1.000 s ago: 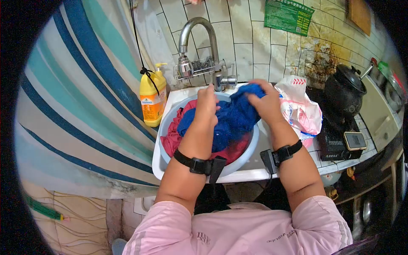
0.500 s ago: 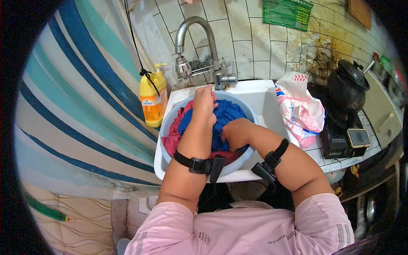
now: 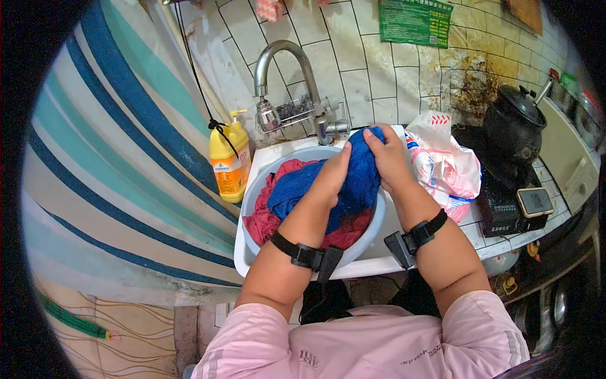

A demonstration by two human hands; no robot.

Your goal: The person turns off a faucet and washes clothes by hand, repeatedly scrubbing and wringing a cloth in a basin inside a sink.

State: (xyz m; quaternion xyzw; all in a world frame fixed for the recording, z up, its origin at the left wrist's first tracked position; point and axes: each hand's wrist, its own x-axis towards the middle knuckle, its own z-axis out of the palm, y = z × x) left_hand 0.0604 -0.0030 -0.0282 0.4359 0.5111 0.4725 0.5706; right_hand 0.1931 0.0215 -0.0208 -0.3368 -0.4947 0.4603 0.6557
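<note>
Some blue cloth (image 3: 362, 165) has risen, held in the right hand (image 3: 390, 158), with grip unclear for the left hand (image 3: 332, 177).

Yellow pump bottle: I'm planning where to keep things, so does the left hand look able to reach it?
Probably yes: from the blue cloth, the left hand seems free to cross the basin to the bottle beside it; only the black cord hangs across the bottle's front.
</note>
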